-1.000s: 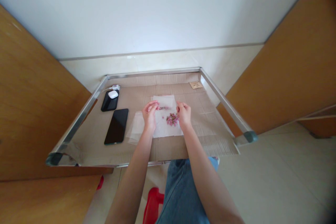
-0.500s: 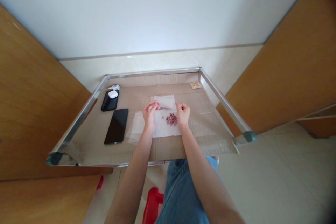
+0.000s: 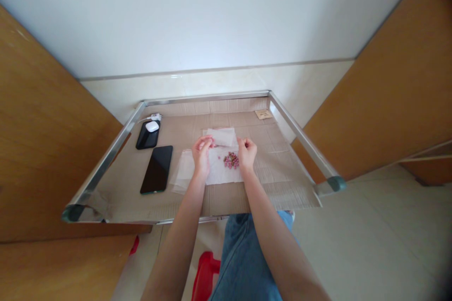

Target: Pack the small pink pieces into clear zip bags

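Note:
Both hands are at a small thin white translucent sachet [image 3: 223, 136] over the middle of the board. My left hand [image 3: 202, 151] is closed, thumb and fingers pinched at the sachet's left edge. On the opposite side, my right hand [image 3: 247, 153] is curled, its fingertips pinching at the right edge. Between my wrists lies a white sheet [image 3: 221, 178] with a pile of small pink and brownish dried rosebuds [image 3: 231, 160]. One pink bud [image 3: 219, 157] sits apart from the pile. More translucent sachets [image 3: 183, 171] lie flat, overlapping, left of my left wrist.
Cardboard [image 3: 282, 164] lines the metal-framed table [image 3: 300, 134]. To the left are a black phone [image 3: 157, 169], a dark tray-like item [image 3: 145, 140] with a white earbud case [image 3: 152, 126], and a white plug [image 3: 155, 116]. A tan packet [image 3: 263, 114] lies back right. A red stool [image 3: 203, 275] is below.
My right hand has shifted very slightly to the right, and the sachet's right corner has moved with it. My left hand has barely moved; the rosebuds lie as before.

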